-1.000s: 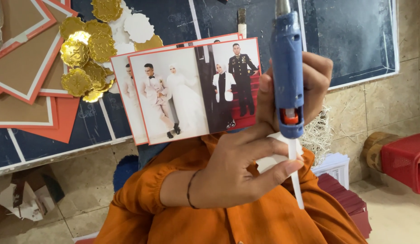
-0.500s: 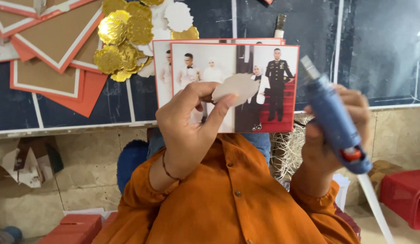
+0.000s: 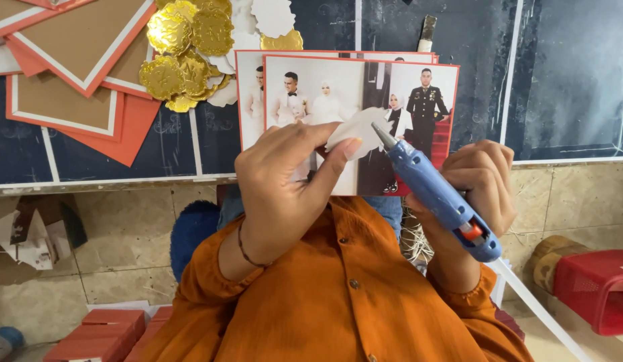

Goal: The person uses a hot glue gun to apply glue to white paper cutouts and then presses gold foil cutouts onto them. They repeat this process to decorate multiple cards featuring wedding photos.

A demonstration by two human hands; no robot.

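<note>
In the right hand, glue gun angled up-left; apparently touching cutout.

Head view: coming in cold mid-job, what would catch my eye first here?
The blue glue gun in the right hand, centre right, with its nozzle against a white scalloped paper cutout pinched in the left hand. Just behind lie photo prints with red borders, on a dark mat. At upper left, a heap of gold seals sits beside orange and brown cards.
</note>
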